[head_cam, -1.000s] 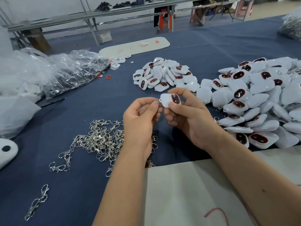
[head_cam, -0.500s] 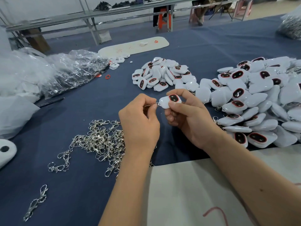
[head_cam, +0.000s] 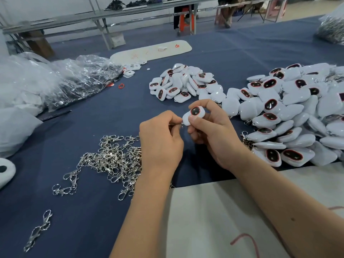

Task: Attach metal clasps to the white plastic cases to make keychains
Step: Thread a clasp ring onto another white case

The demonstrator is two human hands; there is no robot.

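Case, light, stiff and likely slick, sits above the tabletop, pinched at its edges by the right hand; left hand pinches a thin clasp at its corner.

Two hands, two case piles, one clasp heap, one held case
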